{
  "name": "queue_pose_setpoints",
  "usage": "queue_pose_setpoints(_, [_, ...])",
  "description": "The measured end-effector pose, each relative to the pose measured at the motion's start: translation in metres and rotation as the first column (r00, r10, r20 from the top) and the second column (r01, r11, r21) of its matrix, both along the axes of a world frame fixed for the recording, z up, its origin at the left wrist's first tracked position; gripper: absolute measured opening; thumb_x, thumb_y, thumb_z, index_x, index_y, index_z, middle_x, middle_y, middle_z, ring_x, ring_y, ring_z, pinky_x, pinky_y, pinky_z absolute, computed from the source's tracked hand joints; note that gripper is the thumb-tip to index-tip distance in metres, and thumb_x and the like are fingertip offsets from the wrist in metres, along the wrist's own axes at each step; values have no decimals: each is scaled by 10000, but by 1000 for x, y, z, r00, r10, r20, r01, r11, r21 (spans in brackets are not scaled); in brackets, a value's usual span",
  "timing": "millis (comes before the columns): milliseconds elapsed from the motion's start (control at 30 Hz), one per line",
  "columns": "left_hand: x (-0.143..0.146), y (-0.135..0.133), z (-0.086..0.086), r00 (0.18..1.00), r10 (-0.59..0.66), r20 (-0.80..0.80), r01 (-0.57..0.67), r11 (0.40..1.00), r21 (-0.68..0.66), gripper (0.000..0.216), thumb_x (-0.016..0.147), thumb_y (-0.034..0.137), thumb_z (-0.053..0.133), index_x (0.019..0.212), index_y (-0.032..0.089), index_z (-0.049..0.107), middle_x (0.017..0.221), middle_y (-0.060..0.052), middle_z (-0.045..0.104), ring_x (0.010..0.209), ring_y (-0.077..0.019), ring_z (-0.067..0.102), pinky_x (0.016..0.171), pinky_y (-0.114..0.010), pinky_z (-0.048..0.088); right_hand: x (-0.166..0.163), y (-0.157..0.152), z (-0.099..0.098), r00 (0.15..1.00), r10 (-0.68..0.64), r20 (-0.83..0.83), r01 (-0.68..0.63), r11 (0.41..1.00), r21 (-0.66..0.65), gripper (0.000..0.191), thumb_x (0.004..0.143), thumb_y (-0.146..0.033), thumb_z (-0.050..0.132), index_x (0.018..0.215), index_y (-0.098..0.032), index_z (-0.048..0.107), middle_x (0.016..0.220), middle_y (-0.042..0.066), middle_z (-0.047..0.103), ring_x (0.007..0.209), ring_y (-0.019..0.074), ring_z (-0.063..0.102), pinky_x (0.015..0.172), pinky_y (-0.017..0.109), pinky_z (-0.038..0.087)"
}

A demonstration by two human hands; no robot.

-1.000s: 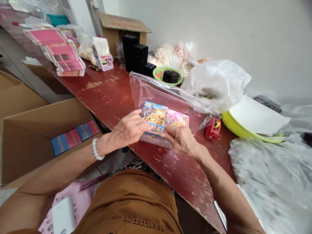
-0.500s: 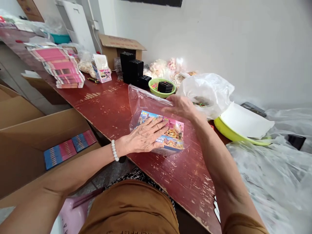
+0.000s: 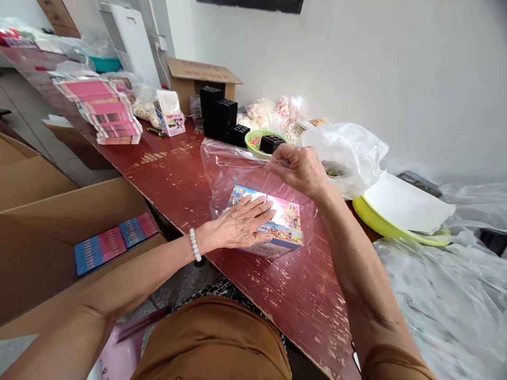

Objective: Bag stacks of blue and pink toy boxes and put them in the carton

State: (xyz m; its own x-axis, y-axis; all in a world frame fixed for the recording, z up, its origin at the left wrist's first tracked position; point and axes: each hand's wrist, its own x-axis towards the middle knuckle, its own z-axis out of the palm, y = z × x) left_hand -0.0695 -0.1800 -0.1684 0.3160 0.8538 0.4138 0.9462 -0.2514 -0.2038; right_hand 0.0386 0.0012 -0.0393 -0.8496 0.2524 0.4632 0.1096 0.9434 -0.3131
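And here's the left hand [image 3: 241, 224], flat and open, fingers spread across a colourful cartoon-printed box [image 3: 283, 224], pressing it down on the table, with the plastic seemingly between palm and print. A white bead bracelet [image 3: 194, 244] sits on that wrist. The box lies inside a clear plastic bag [image 3: 233, 177], right under that left palm and well below the other hand. Up top, the right hand [image 3: 299, 169] has thumb and fingers pinched together on the bag's upper edge, lifting the film into a loose peak above the box.

All this sits on a worn red-brown wooden table [image 3: 295, 295], its paint chipped along the near edge. Just past the bag, a green bowl [image 3: 255, 150] holds a small black box [image 3: 271, 143], beside stacked black boxes [image 3: 217, 113]. To the right, a white plastic bag [image 3: 344, 153] slumps next to a yellow-green basin [image 3: 380, 221]. Over on the left, a cardboard carton [image 3: 47, 248] holds pink-and-blue packs [image 3: 114, 244], and a pink-printed stack [image 3: 99, 105] waits farther up the table.
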Motion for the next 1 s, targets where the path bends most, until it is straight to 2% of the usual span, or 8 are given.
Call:
queue_pose_setpoints(200, [-4,-3,14,953,-159,258,74,947,312,327,1121,412,539,1331,180,633,1353,-113,732,1289,-234,689,1129,-392,565,15,-9,12,990,-117,-81,135,954,267,98,927,-252,616,902,-204,698,837,36,653,726,161,503,644,295,285])
queue_pose_setpoints(300, [-23,-18,20,829,-154,537,-253,755,606,184,988,346,728,1102,218,660,1100,-63,735,1078,-215,701,998,-381,586,22,-12,11,980,-140,-142,177,940,292,121,940,-267,597,924,-214,704,903,49,674,753,172,533,638,291,284])
queue_pose_setpoints(367, [-44,-23,27,562,-129,817,-570,655,496,432,789,418,895,1084,212,656,1111,-73,706,1084,-248,670,1000,-424,563,22,-14,10,982,-124,-140,159,947,278,116,942,-277,607,933,-212,702,951,60,682,765,173,548,650,293,313])
queue_pose_setpoints(400, [-54,-23,31,356,-135,925,-634,692,345,567,688,473,942,1100,202,662,1135,-90,703,1102,-268,665,1004,-442,556,21,-15,11,985,-110,-136,143,952,269,112,942,-279,611,939,-210,699,975,66,686,776,174,558,660,296,331])
queue_pose_setpoints(467, [-69,-16,41,-38,-114,993,-494,865,81,727,550,540,973,1118,180,698,1145,-114,722,1091,-283,675,983,-443,555,18,-17,12,989,-80,-123,109,962,250,101,939,-279,617,938,-209,690,992,70,690,799,179,574,679,299,357])
queue_pose_setpoints(533, [-76,-5,51,-218,-103,971,-268,962,42,695,516,543,980,1056,166,757,1091,-116,757,1018,-259,690,938,-407,557,15,-16,14,992,-70,-103,93,968,233,89,935,-280,625,918,-209,676,951,61,691,797,179,574,689,300,366])
queue_pose_setpoints(833, [-65,12,69,-114,-414,903,-301,881,366,505,690,665,925,837,190,836,912,-86,810,825,-181,704,870,-345,577,41,-15,17,821,-315,-476,503,793,344,154,1020,-305,599,1086,-246,726,981,88,711,872,244,573,790,401,350])
queue_pose_setpoints(1000, [-63,10,71,-5,-435,901,-296,861,414,524,766,701,871,865,188,825,915,-92,799,844,-201,702,839,-349,581,-4,-68,-3,908,-13,-418,276,769,577,208,1107,-262,532,1127,-274,739,992,52,702,887,221,525,788,386,322])
